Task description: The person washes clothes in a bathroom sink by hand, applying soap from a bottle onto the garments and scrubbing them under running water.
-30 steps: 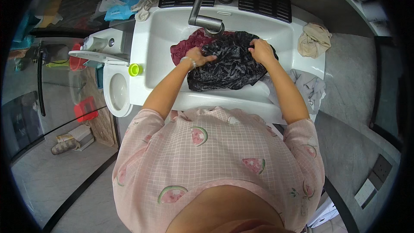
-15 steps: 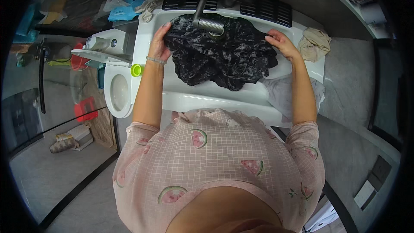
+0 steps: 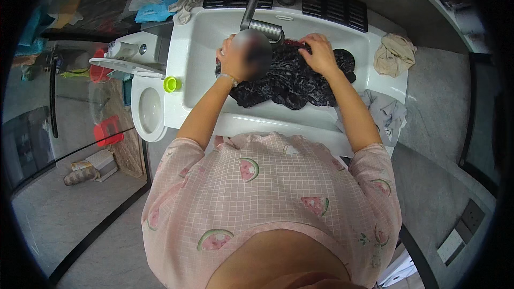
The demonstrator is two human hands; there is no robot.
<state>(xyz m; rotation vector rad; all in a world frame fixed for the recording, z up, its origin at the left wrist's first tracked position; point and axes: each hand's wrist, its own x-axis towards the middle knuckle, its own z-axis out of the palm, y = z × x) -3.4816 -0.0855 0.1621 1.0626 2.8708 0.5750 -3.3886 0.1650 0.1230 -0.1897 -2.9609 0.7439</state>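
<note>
A wet black garment (image 3: 292, 83) with whitish suds lies bunched in the white sink (image 3: 206, 93). At its upper left, my left hand (image 3: 233, 61) is curled on the cloth; a blurred patch hides its thumb side. My right hand (image 3: 320, 56) grips the upper right edge between thumb and fingers. A strip of red shows along the fold between my hands. Just above the cloth hangs the dark tap (image 3: 266, 30), close to my left hand.
Beige cloth (image 3: 394, 54) rests on the sink's right rim, and grey cloth (image 3: 386, 112) lies below it. A green cup (image 3: 172, 84) stands on the left rim. The toilet (image 3: 149, 108) is left of the sink. Black slatted trays (image 3: 334, 13) sit behind it.
Both hands have moved inward toward each other, bunching the garment's upper edge. The spread cloth has drawn together and down from the tap, baring the sink's back wall.
</note>
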